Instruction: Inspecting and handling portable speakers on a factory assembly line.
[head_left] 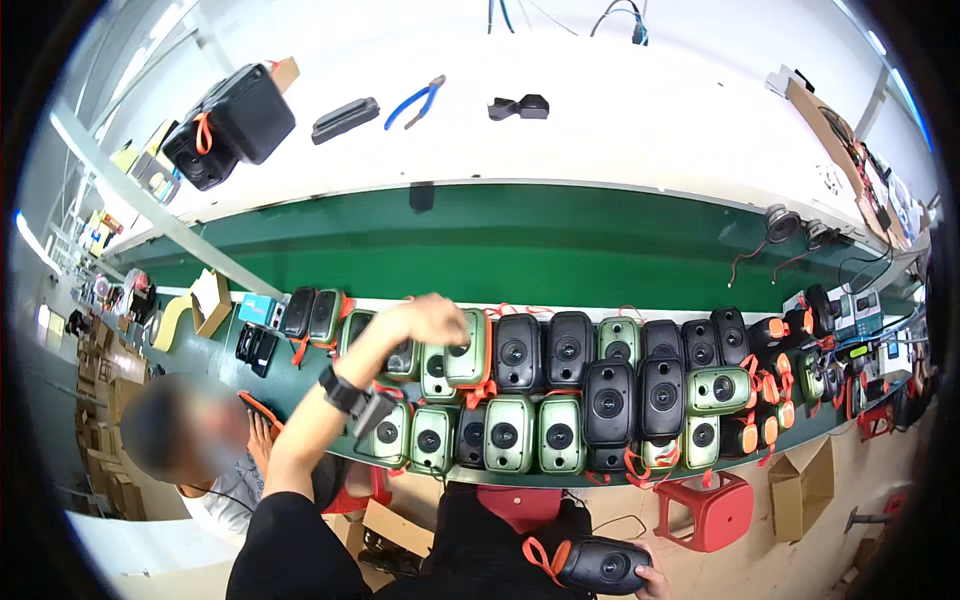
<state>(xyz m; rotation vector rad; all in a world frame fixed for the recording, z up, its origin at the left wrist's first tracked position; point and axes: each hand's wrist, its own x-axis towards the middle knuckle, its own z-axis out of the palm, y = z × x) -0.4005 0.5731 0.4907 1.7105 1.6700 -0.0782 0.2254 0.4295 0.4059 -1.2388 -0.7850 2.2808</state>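
Note:
My left hand (437, 322) reaches over the back row of speakers, a dark watch on its wrist. Its fingers are bent around the upper left corner of a green portable speaker (466, 362); part of the grip is hidden. Low in the view, my right hand (654, 577) holds a black portable speaker (604, 566) by its end, with an orange strap loop hanging from the other end. Green and black speakers stand in rows on the green bench (480, 478), many with red straps. Two black speakers, one of them a tall black speaker (608, 402), overlap the rows.
A white shelf (640, 130) above the bench carries blue-handled pliers (415, 102), black parts and a large black speaker (255, 112). At left, another person (215, 505) handles an orange-edged item. A red stool (712, 515) and cardboard box (803, 490) stand on the floor.

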